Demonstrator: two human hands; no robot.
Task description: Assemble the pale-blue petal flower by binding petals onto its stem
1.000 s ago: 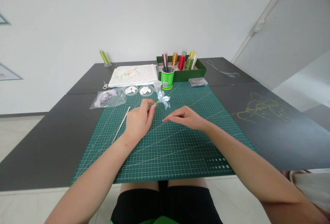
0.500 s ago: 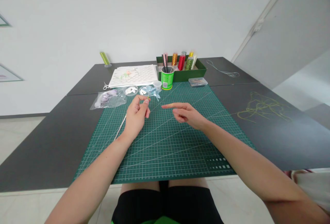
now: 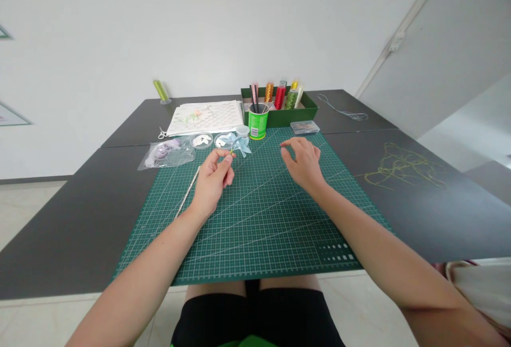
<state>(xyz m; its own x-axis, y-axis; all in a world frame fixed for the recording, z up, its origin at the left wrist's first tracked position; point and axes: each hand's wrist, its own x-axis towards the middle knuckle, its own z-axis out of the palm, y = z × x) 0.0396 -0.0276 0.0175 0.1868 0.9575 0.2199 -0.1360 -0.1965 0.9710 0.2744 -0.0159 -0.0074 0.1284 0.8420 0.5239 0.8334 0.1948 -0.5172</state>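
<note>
L hand (image 3: 210,181) pinches blue flwr (image 3: 241,146), prob. by stem (image 3: 231,151).

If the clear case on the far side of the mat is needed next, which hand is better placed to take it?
Probably the right hand: it looks free and is nearer the case, while the left hand holds the flower.

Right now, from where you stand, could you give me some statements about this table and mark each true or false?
1. The left hand holds the blue flower by its stem. True.
2. The green can stands in front of the green box. True.
3. The right hand grips the can. False: it is apart from the can, thumb and fingertips spread.
4. The red spool lies on the cutting mat. False: it stands in the box.
</note>
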